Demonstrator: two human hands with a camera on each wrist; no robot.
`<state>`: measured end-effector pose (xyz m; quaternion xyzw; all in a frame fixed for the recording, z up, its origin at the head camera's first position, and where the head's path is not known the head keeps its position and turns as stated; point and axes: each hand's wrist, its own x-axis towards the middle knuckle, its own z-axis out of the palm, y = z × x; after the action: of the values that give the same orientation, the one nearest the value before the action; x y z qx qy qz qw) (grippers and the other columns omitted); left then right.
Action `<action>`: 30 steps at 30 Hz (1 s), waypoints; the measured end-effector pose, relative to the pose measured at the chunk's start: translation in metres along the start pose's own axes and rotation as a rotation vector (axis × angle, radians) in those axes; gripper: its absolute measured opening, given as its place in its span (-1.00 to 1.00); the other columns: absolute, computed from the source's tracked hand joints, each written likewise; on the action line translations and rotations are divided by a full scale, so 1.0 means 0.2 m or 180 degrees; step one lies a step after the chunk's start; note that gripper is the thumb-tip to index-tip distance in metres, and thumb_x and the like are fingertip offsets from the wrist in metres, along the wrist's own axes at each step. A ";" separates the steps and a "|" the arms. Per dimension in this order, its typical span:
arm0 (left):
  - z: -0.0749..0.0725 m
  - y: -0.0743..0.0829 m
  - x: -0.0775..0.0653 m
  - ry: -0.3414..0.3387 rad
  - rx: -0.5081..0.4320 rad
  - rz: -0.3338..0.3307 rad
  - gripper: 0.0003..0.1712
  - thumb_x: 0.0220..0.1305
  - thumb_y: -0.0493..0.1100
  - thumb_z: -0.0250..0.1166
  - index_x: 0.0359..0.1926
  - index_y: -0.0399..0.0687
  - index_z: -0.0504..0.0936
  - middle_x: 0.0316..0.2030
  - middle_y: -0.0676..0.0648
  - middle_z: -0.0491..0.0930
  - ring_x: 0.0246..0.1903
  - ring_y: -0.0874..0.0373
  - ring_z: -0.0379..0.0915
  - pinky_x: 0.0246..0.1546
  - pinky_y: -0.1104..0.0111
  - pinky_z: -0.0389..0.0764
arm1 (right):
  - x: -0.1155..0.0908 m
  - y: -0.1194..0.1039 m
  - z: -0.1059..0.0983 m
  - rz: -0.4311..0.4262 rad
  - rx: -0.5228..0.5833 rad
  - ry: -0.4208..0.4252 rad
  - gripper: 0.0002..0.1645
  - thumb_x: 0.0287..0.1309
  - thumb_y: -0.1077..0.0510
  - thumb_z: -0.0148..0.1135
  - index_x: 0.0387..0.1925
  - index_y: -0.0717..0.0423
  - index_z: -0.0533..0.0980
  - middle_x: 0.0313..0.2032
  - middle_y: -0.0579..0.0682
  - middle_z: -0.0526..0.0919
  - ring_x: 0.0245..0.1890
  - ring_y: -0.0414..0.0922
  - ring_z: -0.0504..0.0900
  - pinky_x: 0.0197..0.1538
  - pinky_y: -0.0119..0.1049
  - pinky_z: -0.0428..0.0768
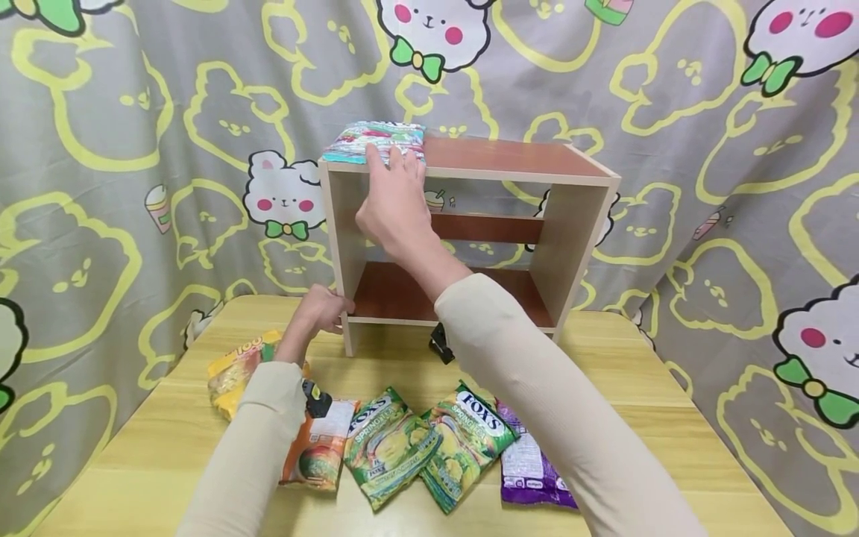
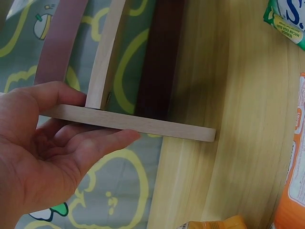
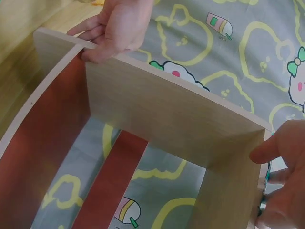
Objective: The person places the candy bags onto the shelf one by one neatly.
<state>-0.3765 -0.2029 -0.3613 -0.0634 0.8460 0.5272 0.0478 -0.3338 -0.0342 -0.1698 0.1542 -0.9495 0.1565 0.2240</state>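
Gripping a wooden shelf (image 1: 506, 158), centre frame, two-handed.
The left hand (image 1: 319, 307) clamps its left panel; the right hand (image 1: 397, 203) pinches its top edge, fingers over a blue packet (image 1: 376, 136), upper middle. Lower centre, green packets (image 1: 385, 446) read "FOX'S".

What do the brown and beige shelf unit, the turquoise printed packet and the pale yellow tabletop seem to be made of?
The brown and beige shelf unit: probably laminated board, smooth; flat panels with pale edges suggest it.
The turquoise printed packet: likely thin plastic film, slightly shiny, with wrinkles.
The pale yellow tabletop: streaky grain, soft sheen; wood or laminate, unclear.
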 end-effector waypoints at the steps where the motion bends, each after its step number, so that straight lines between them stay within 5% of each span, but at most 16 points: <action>1: 0.00 0.00 0.00 -0.0004 0.0004 0.0000 -0.65 0.24 -0.26 0.26 -0.04 -0.48 0.59 0.04 -0.37 0.59 -0.20 -0.06 0.62 -0.19 0.14 0.80 | 0.00 0.01 0.00 -0.0041 0.0010 0.0040 -0.18 0.31 0.18 0.00 0.57 -0.03 0.08 0.53 0.12 0.18 0.55 0.11 0.07 0.64 -0.10 -0.07; 6: 0.01 0.00 -0.01 0.0020 0.0010 0.0024 -0.68 0.23 -0.27 0.26 -0.09 -0.47 0.60 0.01 -0.34 0.59 -0.24 -0.03 0.62 -0.19 0.13 0.80 | -0.01 0.03 -0.04 -0.0212 0.0021 0.0148 -0.32 0.37 0.18 -0.08 0.50 0.14 0.20 0.42 0.09 0.38 0.41 0.06 0.29 0.57 -0.17 0.16; 10: 0.01 0.00 -0.01 0.0026 0.0023 0.0024 -0.77 0.21 -0.29 0.27 -0.19 -0.43 0.59 -0.05 -0.29 0.59 -0.28 -0.01 0.61 -0.21 0.15 0.80 | -0.02 0.07 -0.07 -0.0143 0.0442 0.0224 -0.33 0.38 0.18 -0.06 0.49 0.15 0.23 0.42 0.06 0.42 0.38 0.01 0.40 0.45 -0.27 0.40; 13: 0.01 0.00 0.00 0.0002 0.0010 0.0046 -0.79 0.21 -0.29 0.27 -0.22 -0.41 0.59 -0.07 -0.27 0.57 -0.28 0.00 0.60 -0.22 0.15 0.80 | -0.03 0.10 -0.09 -0.0093 0.0932 0.0470 -0.35 0.33 0.22 -0.03 0.45 0.08 0.33 0.34 0.03 0.54 -0.02 -0.01 0.66 -0.03 -0.35 0.64; 17: 0.01 0.00 0.00 -0.0013 -0.0005 0.0049 -0.81 0.22 -0.29 0.27 -0.22 -0.40 0.60 -0.10 -0.24 0.57 -0.28 0.02 0.59 -0.19 0.15 0.80 | -0.06 0.14 -0.10 -0.0205 0.1302 0.0793 -0.38 0.28 0.27 0.00 0.37 0.05 0.45 0.24 0.03 0.63 -0.63 -0.02 0.44 -0.55 -0.32 0.33; 20: 0.01 0.00 0.00 -0.0009 0.0009 0.0047 -0.81 0.23 -0.29 0.27 -0.23 -0.39 0.60 -0.12 -0.22 0.57 -0.29 0.02 0.60 -0.20 0.16 0.80 | -0.09 0.17 -0.10 -0.0268 0.1392 0.0842 -0.41 0.27 0.27 0.03 0.34 0.05 0.49 0.24 0.02 0.63 -0.72 -0.06 0.33 -0.60 -0.35 0.25; 24: 0.00 0.00 -0.01 -0.0013 0.0055 0.0069 -0.79 0.25 -0.27 0.27 -0.21 -0.41 0.62 -0.13 -0.23 0.58 -0.29 0.02 0.60 -0.22 0.18 0.80 | -0.13 0.21 -0.11 -0.0302 0.1430 0.0847 -0.47 0.28 0.25 0.05 0.27 0.09 0.54 0.18 0.03 0.68 -0.69 -0.05 0.43 -0.59 -0.36 0.31; 30: 0.00 0.00 -0.01 -0.0029 0.0052 0.0068 -0.79 0.25 -0.27 0.28 -0.21 -0.40 0.62 -0.12 -0.24 0.58 -0.30 0.02 0.60 -0.21 0.17 0.80 | -0.18 0.30 -0.09 -0.0434 0.1331 0.0896 -0.64 0.31 0.23 0.04 0.03 0.20 0.63 -0.34 0.06 0.77 -0.57 -0.11 0.57 -0.45 -0.36 0.48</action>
<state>-0.3743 -0.2032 -0.3603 -0.0515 0.8507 0.5210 0.0465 -0.3177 0.0345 -0.1854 0.2374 -0.8434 0.3538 0.3272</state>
